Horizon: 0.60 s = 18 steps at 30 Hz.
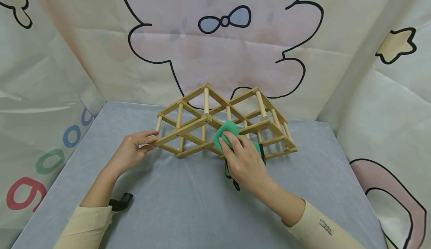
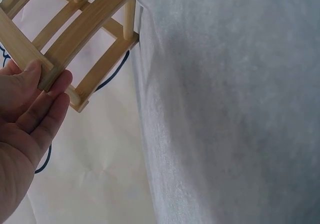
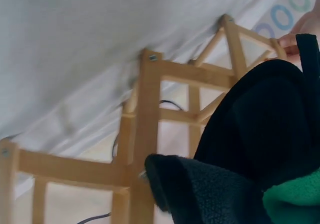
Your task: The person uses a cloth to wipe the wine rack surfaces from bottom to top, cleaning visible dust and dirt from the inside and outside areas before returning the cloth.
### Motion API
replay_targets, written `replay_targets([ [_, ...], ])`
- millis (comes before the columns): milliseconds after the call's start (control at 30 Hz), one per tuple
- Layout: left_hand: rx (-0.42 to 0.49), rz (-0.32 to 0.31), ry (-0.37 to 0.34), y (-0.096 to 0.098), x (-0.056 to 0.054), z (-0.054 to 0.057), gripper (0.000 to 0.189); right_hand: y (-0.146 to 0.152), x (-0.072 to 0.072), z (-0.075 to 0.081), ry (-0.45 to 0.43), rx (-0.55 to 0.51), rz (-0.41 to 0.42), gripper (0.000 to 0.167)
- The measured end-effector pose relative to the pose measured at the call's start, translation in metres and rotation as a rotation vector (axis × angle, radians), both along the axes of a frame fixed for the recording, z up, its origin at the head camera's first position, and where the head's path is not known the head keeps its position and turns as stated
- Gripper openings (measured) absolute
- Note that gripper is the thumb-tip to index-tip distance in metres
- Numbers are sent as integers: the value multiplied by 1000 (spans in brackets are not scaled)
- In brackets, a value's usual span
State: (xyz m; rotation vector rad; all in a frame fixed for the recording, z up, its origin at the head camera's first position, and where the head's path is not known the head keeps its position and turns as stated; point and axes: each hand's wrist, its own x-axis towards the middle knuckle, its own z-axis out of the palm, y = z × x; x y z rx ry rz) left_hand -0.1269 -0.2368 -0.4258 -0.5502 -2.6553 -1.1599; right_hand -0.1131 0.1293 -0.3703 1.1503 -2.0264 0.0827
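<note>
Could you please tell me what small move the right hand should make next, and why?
I would probably slide the green cloth gently along the wooden rack: the right hand holds the cloth at the rack's front, while the left hand grips one end, which should help steady it.

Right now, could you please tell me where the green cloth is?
In the head view, the green cloth is just right of centre, in the right hand, at the wooden rack's near side.
</note>
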Motion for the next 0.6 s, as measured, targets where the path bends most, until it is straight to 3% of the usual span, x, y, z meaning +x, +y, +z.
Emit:
replay_targets([
  [333, 3, 0, -20, 0, 0, -1, 36, 44, -1, -7, 2, -51, 3, 30],
  [600, 12, 0, -13, -1, 0, -1, 35, 75, -5, 13, 75, -204, -18, 27],
])
